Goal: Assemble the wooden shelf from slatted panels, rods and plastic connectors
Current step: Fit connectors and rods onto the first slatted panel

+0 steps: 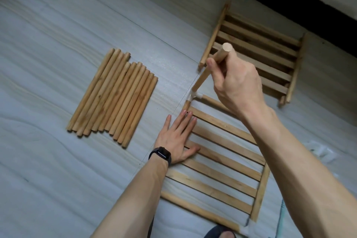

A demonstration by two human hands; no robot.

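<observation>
Slatted panel (260, 191) lay flat on the pale floor (58, 25) in front of the person, its slats running roughly from 10 to 4 o'clock. At its 11 o'clock corner sat a white plastic connector (193, 97), and out of it rose a rod (202, 77), its long axis leaning up toward 1 o'clock. The right hand (239, 85) was closed round the rod's upper part, just below the free end, so the socket lay at 7 o'clock from that hand, straight down the rod's line. The left hand (177, 137), fingers straight and flat, pressed on the panel's left side, its fingertips just short of the connector; it was the nearer hand to the joint. My reading is that the rod was being seated, so the push had to follow the rod's axis while the flat hand kept the panel from sliding. Loose rods (114, 96) lay side by side at 9 o'clock, well apart, with open floor between. More slatted panels (257, 50) lay at 1 o'clock, close behind the rod's top, which left little room for tilting that way.
</observation>
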